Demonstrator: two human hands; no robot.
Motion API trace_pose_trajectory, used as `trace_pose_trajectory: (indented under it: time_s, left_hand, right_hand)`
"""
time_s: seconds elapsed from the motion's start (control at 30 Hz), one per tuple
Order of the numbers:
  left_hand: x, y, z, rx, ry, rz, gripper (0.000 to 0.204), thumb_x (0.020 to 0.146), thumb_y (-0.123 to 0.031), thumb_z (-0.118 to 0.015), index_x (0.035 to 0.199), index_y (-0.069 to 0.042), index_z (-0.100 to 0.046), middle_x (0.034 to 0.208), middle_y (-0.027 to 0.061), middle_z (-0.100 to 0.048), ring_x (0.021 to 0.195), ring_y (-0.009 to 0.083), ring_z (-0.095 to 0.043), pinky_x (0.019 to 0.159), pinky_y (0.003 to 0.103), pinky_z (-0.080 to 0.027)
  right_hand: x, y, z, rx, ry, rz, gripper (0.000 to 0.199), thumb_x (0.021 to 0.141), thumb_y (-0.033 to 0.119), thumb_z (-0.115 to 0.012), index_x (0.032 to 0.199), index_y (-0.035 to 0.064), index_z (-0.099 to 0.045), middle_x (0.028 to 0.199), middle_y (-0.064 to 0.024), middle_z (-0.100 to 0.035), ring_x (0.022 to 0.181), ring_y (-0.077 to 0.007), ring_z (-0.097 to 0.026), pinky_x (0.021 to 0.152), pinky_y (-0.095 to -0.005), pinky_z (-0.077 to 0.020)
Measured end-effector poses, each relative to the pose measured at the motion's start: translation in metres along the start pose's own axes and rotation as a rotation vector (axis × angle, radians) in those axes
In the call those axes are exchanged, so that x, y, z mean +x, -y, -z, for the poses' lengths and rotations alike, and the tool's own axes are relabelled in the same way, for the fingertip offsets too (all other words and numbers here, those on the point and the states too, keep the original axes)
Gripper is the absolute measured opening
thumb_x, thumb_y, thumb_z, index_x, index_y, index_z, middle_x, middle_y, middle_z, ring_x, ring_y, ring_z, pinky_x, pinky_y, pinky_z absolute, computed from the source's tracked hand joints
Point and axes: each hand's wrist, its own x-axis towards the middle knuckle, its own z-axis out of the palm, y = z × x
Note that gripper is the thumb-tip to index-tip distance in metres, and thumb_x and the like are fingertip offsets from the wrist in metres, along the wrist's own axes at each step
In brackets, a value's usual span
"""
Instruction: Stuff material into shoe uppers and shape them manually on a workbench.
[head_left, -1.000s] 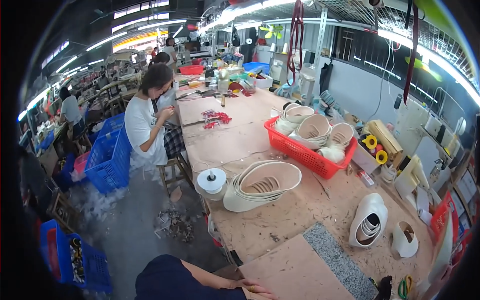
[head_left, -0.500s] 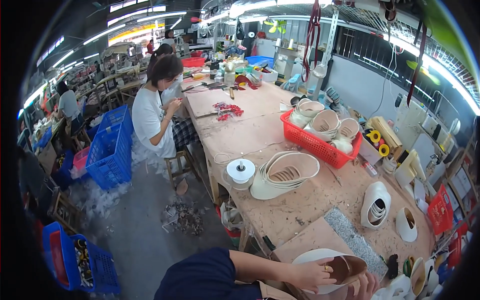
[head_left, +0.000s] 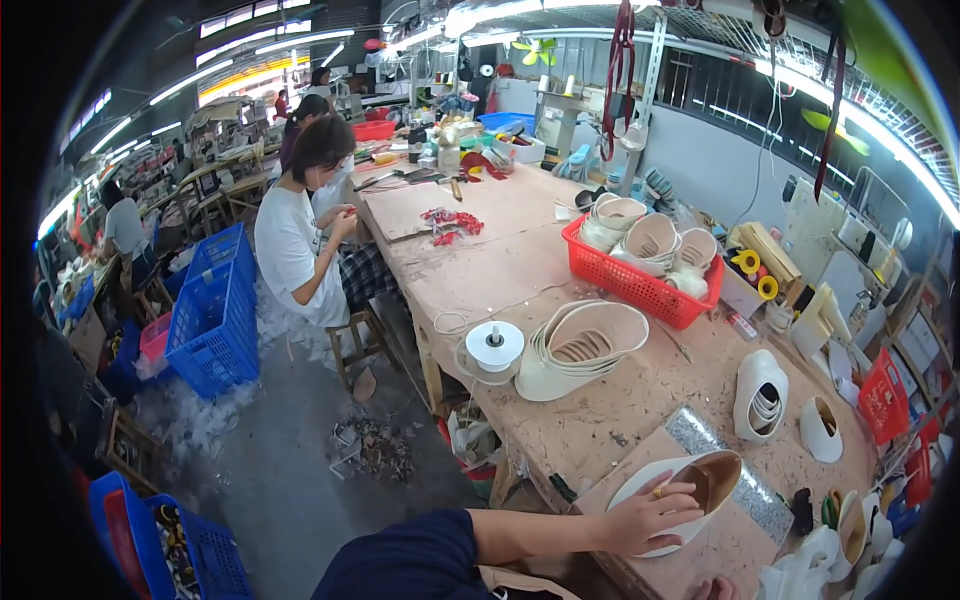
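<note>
Cream shoe upper (head_left: 716,476) lies at the view's five o'clock, on a tan board (head_left: 738,556). Left hand (head_left: 645,517), half open, spreads across its opening, grip unclear; right hand (head_left: 716,590), near its five o'clock, is cropped, hold untellable. Seemingly being positioned; turning it would call for both hands.

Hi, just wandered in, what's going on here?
Someone has their left hand on a white, shoe-like piece, fingers over its opening, above a board on the worktable. Only part of the right hand shows, at the lower edge, apart from the piece. More white pieces stand nearby, some in a red basket. Farther along, a seated co-worker holds something small.
</note>
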Motion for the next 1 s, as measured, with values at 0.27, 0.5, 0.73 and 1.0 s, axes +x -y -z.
trace_pose_trajectory:
  time_s: [0.27, 0.5, 0.73, 1.0]
  left_hand:
    - [-0.011, -0.004, -0.020, 0.040, 0.285, 0.214, 0.068, 0.079, -0.030, -0.067, 0.136, -0.007, -0.038, 0.138, 0.0129, -0.035, 0.137, 0.0342, -0.022, 0.108, 0.055, -0.018]
    - [0.012, -0.006, -0.030, -0.160, 0.083, 0.238, 0.072, 0.072, -0.017, -0.070, 0.135, -0.001, -0.038, 0.136, 0.0210, -0.038, 0.134, 0.0402, -0.026, 0.109, 0.053, -0.020]
    - [0.036, -0.033, -0.017, 0.065, 0.090, 0.072, 0.043, 0.072, -0.011, -0.070, 0.114, -0.005, -0.059, 0.126, 0.0149, -0.049, 0.129, 0.0444, -0.032, 0.108, 0.056, -0.016]
    - [0.036, -0.065, -0.038, -0.177, 0.276, -0.075, 0.041, 0.069, -0.012, -0.072, 0.108, -0.005, -0.062, 0.123, 0.0125, -0.051, 0.127, 0.0416, -0.035, 0.104, 0.051, -0.030]
  right_hand:
    - [0.016, 0.019, 0.074, 0.024, 0.430, -1.283, 0.013, 0.088, 0.013, -0.062, 0.087, 0.0016, -0.067, 0.077, -0.0140, -0.065, 0.069, -0.0274, -0.062, 0.061, -0.0344, -0.0507]
    - [-0.021, 0.027, 0.146, -0.126, 0.640, -1.549, 0.012, 0.086, 0.006, -0.054, 0.087, -0.0016, -0.063, 0.077, -0.0145, -0.060, 0.069, -0.0254, -0.055, 0.066, -0.0352, -0.0445]
    - [-0.010, -0.002, 0.167, -0.416, 0.490, -1.528, 0.009, 0.081, 0.010, -0.066, 0.086, 0.0027, -0.063, 0.082, -0.0135, -0.063, 0.077, -0.0318, -0.059, 0.070, -0.0386, -0.0466]
    - [-0.021, -0.072, 0.120, -0.089, 0.650, -1.321, 0.026, 0.074, 0.010, -0.070, 0.098, 0.0058, -0.063, 0.101, -0.0110, -0.062, 0.097, -0.0295, -0.057, 0.083, -0.0371, -0.0461]
